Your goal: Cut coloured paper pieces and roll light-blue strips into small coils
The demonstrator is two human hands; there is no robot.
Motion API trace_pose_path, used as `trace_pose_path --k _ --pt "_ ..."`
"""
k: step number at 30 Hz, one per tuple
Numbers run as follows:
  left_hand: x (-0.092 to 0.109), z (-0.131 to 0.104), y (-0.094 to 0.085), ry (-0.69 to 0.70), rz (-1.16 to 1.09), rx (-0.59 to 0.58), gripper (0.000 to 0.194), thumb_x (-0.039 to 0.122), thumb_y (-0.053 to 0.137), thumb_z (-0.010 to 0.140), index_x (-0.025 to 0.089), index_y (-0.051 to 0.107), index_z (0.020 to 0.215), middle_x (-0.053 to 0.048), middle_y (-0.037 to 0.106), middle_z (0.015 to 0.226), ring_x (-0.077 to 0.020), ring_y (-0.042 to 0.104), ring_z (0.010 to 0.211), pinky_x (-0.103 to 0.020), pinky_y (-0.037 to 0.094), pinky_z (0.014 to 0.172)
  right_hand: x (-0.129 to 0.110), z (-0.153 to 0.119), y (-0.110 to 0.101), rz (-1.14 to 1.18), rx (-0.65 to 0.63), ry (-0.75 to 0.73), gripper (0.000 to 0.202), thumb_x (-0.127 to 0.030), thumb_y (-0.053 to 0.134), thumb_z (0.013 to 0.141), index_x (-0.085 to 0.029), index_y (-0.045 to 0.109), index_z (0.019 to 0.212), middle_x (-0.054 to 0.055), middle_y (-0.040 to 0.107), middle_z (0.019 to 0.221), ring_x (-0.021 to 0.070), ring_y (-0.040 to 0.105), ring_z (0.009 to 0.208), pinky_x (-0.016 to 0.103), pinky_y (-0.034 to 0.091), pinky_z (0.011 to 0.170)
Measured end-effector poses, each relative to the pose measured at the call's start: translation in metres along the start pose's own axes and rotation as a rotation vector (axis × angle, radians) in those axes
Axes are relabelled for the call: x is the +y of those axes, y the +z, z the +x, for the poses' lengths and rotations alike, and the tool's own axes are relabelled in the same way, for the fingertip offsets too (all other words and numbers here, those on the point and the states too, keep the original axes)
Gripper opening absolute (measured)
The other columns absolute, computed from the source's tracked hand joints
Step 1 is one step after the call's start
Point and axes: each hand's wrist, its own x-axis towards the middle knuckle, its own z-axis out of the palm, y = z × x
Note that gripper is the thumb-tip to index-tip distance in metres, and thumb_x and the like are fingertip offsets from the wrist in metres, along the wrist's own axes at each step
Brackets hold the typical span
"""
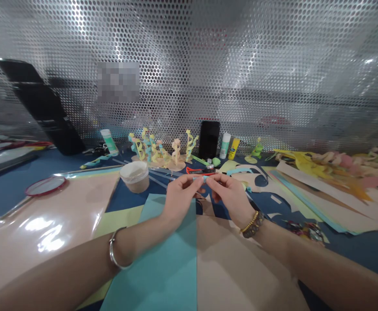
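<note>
Between the fingertips of both hands is a small strip of light blue paper (204, 177). My left hand (181, 193) pinches its left end with thumb and forefinger. At the right end, my right hand (230, 195) does the same; most of the strip is hidden by the fingers. Under my forearms lie a blue paper sheet (166, 263) and a beige paper sheet (240, 263). Just beyond the fingers rests a red utility knife (195, 171). Left of my left hand stands a round white tub (135, 178).
Behind the hands stand several curly paper ornaments (176, 151), a black phone (209, 139), a white-green glue stick (225, 146) and a yellow one (234, 149). Cut paper scraps (256, 175) lie right; a red-rimmed round mirror (46, 186) lies left. A perforated metal panel (189, 65) bounds the back.
</note>
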Motion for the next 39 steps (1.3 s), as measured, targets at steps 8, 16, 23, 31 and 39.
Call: trace_pose_path --k 8,16,23,31,39 --pt "-0.0011 -0.0003 -0.0004 0.000 0.007 -0.011 0.024 0.037 0.071 0.073 0.016 0.071 0.083 0.000 0.068 0.065 -0.0127 0.064 0.059 -0.021 0.052 0.056 -0.0015 -0.0001 0.0000 0.099 -0.018 0.031 0.031 -0.048 0.067 0.073 -0.018 0.065 0.070 -0.004 0.050 0.049 0.0108 0.044 0.047 0.023 0.035 0.043" --pt "0.0017 -0.0017 -0.0002 0.011 0.025 0.008 0.022 0.035 0.072 0.072 0.016 0.071 0.083 0.000 0.069 0.065 -0.0145 0.066 0.060 -0.022 0.053 0.055 0.0002 0.0019 -0.0019 0.065 0.005 0.024 0.030 -0.046 0.071 0.070 -0.017 0.069 0.078 -0.004 0.052 0.047 0.0104 0.043 0.045 0.024 0.035 0.045" --pt "0.0018 -0.0020 -0.0005 0.013 0.014 -0.010 0.020 0.032 0.073 0.071 0.017 0.072 0.084 -0.001 0.071 0.066 -0.0159 0.068 0.062 -0.024 0.053 0.057 0.0026 0.0038 -0.0024 0.031 0.029 0.010 0.030 -0.046 0.069 0.072 -0.017 0.068 0.078 -0.005 0.051 0.047 0.0099 0.042 0.043 0.024 0.034 0.045" --pt "0.0013 -0.0012 0.0001 -0.003 -0.058 -0.033 0.024 0.032 0.075 0.070 0.016 0.068 0.086 0.001 0.069 0.067 -0.0136 0.067 0.062 -0.022 0.054 0.057 0.0022 0.0008 0.0001 0.074 0.017 0.028 0.033 -0.049 0.067 0.073 -0.017 0.063 0.077 -0.005 0.051 0.049 0.0095 0.043 0.044 0.023 0.035 0.044" --pt "0.0009 -0.0014 -0.0001 -0.024 -0.077 -0.046 0.034 0.033 0.079 0.066 0.018 0.066 0.093 -0.001 0.072 0.073 -0.0140 0.067 0.064 -0.022 0.054 0.057 0.0014 0.0009 0.0009 0.105 0.016 0.032 0.034 -0.051 0.069 0.071 -0.018 0.062 0.076 -0.005 0.050 0.049 0.0101 0.044 0.046 0.023 0.035 0.043"
